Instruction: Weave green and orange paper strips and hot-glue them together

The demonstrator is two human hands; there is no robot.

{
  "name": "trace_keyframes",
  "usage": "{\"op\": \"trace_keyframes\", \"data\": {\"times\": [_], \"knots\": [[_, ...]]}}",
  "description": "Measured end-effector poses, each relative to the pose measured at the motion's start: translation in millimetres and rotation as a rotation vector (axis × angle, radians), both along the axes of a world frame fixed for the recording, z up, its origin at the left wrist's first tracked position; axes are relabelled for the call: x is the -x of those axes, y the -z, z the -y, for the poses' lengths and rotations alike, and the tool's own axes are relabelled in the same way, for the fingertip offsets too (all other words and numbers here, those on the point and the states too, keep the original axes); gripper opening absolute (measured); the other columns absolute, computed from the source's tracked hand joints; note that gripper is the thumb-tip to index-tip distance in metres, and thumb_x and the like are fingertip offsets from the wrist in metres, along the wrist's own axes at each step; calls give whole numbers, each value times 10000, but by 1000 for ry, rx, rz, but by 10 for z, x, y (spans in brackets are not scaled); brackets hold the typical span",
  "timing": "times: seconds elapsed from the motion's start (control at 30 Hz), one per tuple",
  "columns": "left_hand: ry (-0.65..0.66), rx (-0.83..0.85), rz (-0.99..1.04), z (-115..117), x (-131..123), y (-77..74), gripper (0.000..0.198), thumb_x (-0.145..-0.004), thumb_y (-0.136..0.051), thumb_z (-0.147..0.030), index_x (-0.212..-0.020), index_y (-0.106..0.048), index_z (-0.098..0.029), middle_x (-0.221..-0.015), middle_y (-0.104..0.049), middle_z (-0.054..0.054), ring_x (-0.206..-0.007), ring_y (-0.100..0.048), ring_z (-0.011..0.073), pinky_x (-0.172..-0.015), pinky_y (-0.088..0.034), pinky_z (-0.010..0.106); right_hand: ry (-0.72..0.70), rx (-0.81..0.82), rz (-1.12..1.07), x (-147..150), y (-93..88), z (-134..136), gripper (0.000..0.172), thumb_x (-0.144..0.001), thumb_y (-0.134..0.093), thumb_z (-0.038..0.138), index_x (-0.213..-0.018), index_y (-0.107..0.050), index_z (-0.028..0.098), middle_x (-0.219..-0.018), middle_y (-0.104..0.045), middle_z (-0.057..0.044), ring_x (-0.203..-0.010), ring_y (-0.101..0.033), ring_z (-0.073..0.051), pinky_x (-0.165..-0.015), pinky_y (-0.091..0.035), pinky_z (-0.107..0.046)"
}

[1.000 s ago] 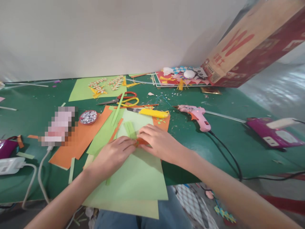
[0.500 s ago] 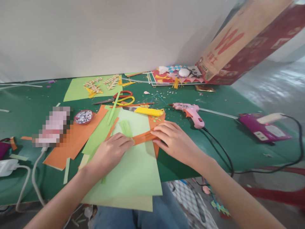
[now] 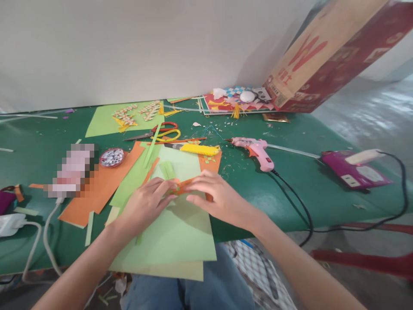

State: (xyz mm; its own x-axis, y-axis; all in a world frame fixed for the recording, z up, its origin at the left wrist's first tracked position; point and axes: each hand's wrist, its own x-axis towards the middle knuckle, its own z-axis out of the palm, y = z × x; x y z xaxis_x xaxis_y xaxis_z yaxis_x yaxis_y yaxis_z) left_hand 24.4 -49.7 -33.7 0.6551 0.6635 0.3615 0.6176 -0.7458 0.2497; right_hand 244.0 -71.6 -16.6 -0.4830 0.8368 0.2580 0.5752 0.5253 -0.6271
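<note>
Orange paper strips (image 3: 183,186) are held between my two hands, just over a pale green sheet (image 3: 185,232). My left hand (image 3: 149,200) pinches their left end, where a bit of green paper shows at the fingertips. With its fingers curved over the top, my right hand (image 3: 217,196) grips the right end. Short green strips (image 3: 167,169) lie right behind the fingers. Farther back rests a yellow utility knife (image 3: 200,149), its blade pointing left. Orange paper (image 3: 215,162) with tiny cut pieces lies beside it.
Scissors (image 3: 161,131) lie behind the papers. A pink glue gun (image 3: 258,151) with its cord and a purple power box (image 3: 355,170) are on the right. To the left are a dish of small pieces (image 3: 112,157) and a blurred phone (image 3: 72,172). A paper bag (image 3: 309,56) stands back right.
My right hand has moved left, closer to my left hand, so less of the orange strip shows between them. My left fingers have risen and now pinch its end.
</note>
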Motion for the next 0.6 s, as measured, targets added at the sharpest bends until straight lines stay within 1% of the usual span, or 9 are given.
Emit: {"op": "trace_keyframes", "data": {"times": [0.07,0.13,0.2,0.3,0.37,0.47,0.53,0.57,0.6], "knots": [[-22,37,29,6,3,-4,288,-954,-456,-344,-1196,-508,-197,-942,-713,61,-897,-676,196,-713,-556,317,-72,8,3,72,12,5,240,-933,-482,224,-1070,-675,179,-1053,-715,-55,-978,-588,-203,-898,-456,-400],[-43,72,57,11,1,-14,301,-949,-467,-367,-1197,-495,-200,-949,-722,53,-923,-680,193,-735,-562,317,-99,3,7,119,36,12,272,-931,-457,162,-1096,-673,179,-1083,-703,-64,-993,-587,-209,-898,-464,-406],[-44,86,80,9,0,-21,243,-953,-459,-366,-1122,-527,-205,-944,-724,40,-916,-684,179,-749,-564,305,-95,-4,-7,137,62,20,289,-924,-451,131,-1101,-674,177,-1081,-697,-75,-1001,-589,-211,-888,-479,-402],[8,43,119,-5,6,-8,201,-968,-429,-333,-1009,-574,-200,-919,-720,38,-873,-687,169,-748,-564,300,-85,-11,-50,136,91,34,303,-923,-432,111,-1100,-672,166,-1058,-696,-83,-1002,-600,-197,-886,-495,-386],[33,28,140,-15,11,15,203,-971,-424,-321,-991,-585,-200,-910,-720,39,-865,-685,170,-745,-563,305,-77,-9,-58,133,100,45,308,-921,-426,102,-1103,-667,157,-1047,-696,-83,-997,-602,-190,-879,-504,-372],[17,40,162,-19,11,42,186,-969,-430,-311,-979,-584,-207,-920,-720,36,-869,-683,171,-739,-559,306,-69,-23,-30,92,92,49,304,-913,-438,100,-1107,-663,163,-1053,-693,-73,-1002,-599,-188,-870,-512,-352],[6,63,170,-16,8,43,163,-963,-446,-296,-973,-584,-210,-923,-719,33,-875,-683,172,-741,-558,309,-4,-80,-9,-10,69,24,271,-912,-461,133,-1079,-668,182,-1034,-696,-66,-976,-607,-187,-863,-512,-352],[3,80,169,-14,7,39,152,-960,-454,-287,-974,-584,-210,-923,-718,33,-877,-682,172,-744,-558,313,72,-124,9,-93,52,0,245,-913,-476,165,-1058,-671,189,-1003,-700,-65,-945,-613,-189,-849,-512,-358],[7,91,170,-13,7,34,146,-957,-459,-280,-976,-585,-209,-921,-718,33,-877,-682,173,-746,-559,316,218,-180,32,-193,32,-32,227,-911,-483,188,-1036,-673,197,-997,-697,-70,-945,-612,-198,-851,-506,-373]]}}
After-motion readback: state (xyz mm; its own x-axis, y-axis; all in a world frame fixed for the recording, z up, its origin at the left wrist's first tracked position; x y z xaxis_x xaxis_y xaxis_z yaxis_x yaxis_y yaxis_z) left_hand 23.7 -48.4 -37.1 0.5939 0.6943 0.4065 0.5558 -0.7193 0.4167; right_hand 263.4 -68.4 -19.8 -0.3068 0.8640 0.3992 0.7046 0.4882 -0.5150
